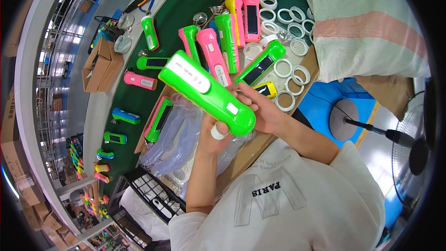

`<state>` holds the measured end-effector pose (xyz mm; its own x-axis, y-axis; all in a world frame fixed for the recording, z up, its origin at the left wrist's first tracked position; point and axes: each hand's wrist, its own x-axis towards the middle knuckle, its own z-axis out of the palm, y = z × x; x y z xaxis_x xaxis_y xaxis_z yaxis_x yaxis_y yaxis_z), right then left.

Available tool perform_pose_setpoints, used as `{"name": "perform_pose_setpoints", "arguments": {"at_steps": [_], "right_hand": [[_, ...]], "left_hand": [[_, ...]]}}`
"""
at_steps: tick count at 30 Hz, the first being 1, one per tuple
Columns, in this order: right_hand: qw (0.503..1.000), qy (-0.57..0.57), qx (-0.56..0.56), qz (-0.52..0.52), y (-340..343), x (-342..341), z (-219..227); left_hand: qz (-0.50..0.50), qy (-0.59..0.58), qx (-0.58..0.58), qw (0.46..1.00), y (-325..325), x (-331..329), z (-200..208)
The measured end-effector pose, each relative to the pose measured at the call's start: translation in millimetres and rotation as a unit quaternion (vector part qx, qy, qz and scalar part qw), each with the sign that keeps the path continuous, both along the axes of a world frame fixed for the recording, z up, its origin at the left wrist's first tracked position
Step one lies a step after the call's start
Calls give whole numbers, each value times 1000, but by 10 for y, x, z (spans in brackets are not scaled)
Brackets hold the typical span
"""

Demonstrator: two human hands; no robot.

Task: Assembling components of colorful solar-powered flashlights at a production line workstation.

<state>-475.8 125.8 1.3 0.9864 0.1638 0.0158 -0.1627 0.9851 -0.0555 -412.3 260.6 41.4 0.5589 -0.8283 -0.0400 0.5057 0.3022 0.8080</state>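
Observation:
A bright green flashlight [210,90] with a yellow edge, a white printed panel and a white switch is held tilted in front of me. My left hand [211,135] grips its rounded end from below, with a white wrap around the thumb; the other fingers are hidden behind the body. My right hand [264,110] is closed against the flashlight's right side, its fingertips partly behind it. Just beyond lie a pink flashlight [213,55], a green and pink flashlight [226,42] and a green flashlight with a dark panel [261,67].
White rings [283,67] fill the right side of a cardboard tray [310,67], and clear plastic sleeves [167,135] its left. More flashlights lie on the green belt [127,151]. A woven sack [367,28], a fan [409,148] and a black crate [155,193] stand around me.

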Motion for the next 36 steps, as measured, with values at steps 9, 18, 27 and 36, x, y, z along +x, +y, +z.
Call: {"name": "perform_pose_setpoints", "arguments": {"at_steps": [9,18,27,36], "right_hand": [[968,145,-197,-60,24,-4,86],[832,-47,-516,-198,130,-234,300],[650,-118,-714,-230,62,-342,523],[744,24,-655,-126,-186,-168,387]], "left_hand": [[195,-354,191,895,294,-48,-26],[127,-402,192,886,434,-170,-212],[-22,-210,316,925,1102,-156,546],[49,-579,315,751,641,-254,320]]}}
